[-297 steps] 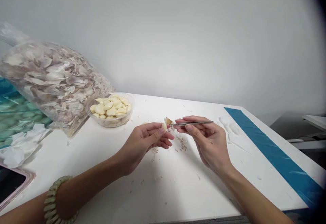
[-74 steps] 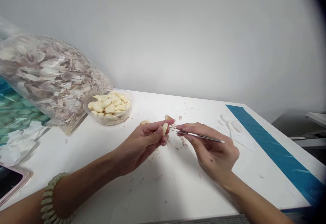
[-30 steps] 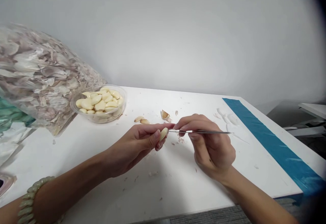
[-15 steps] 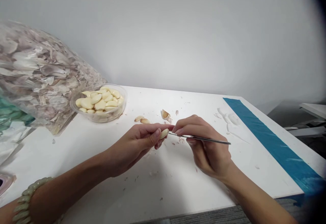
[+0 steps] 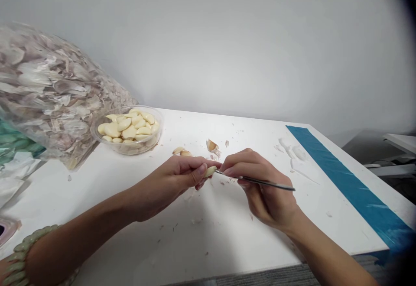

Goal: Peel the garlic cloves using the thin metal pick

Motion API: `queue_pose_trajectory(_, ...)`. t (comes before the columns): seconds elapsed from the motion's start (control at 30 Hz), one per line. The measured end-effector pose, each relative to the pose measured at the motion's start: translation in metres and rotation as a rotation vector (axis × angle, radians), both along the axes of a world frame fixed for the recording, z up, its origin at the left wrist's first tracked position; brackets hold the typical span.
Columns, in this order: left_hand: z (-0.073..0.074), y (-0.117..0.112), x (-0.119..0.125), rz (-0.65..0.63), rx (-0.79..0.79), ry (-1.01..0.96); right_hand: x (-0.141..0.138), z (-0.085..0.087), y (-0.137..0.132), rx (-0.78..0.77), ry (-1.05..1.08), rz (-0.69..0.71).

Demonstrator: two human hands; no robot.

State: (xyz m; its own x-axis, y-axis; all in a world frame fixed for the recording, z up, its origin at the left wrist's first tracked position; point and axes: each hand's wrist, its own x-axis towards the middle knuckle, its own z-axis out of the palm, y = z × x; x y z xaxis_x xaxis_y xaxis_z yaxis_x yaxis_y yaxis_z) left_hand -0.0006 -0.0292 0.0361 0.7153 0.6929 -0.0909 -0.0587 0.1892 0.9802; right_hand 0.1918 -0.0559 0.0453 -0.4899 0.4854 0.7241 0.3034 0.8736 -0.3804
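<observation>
Between the thumb and fingers of my left hand [image 5: 177, 182] is a pale peeled garlic clove [image 5: 210, 171], its tip pointing right. My right hand [image 5: 264, 186] grips a thin metal scalpel-like knife [image 5: 266, 182] like a pen, with its narrow end at the clove's right tip. The fingers of both hands nearly meet there; the knife's very tip is too small to make out. Just beyond my left hand lie a couple of loose cloves [image 5: 185, 152]. A brownish piece of garlic skin [image 5: 212, 146] rests past the fingertips.
A clear round tub [image 5: 139, 148] full of peeled cloves stands at the left back. Beside it leans a big clear bag of garlic skins [image 5: 61, 91]. Skin scraps dot the white table [image 5: 130, 251]. Blue tape [image 5: 341, 177] runs along the right side.
The knife has tilted slightly against the clove's tip, and the clove has turned a little in my left fingers. Both hands stay in nearly the same place.
</observation>
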Motion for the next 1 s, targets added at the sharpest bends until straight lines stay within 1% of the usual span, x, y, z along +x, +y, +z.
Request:
queue_pose_trajectory(0.17, -0.0005, 0.0012, -0.0015, -0.033, -0.087, -0.039, 0.0010, -0.0005, -0.0004, -0.018, -0.003, 0.018)
queue_pose_trajectory(0.27, -0.0005, 0.0019, -0.0012, -0.037, -0.117, -0.043, 0.0020, -0.0015, -0.0004, -0.001, 0.001, 0.029)
queue_pose_trajectory(0.43, -0.0016, 0.0016, -0.0003, -0.028, -0.130, -0.090, 0.0032, -0.0042, -0.0008, 0.054, 0.013, 0.040)
queue_pose_trajectory(0.6, -0.0008, 0.0010, 0.0002, 0.000, -0.157, -0.089, 0.0030, -0.0049, -0.0012, 0.115, 0.022, 0.021)
queue_pose_trajectory(1.0, 0.0011, -0.0008, -0.0012, 0.016, -0.164, -0.110, -0.0009, -0.0025, 0.0013, 0.136, 0.076, -0.012)
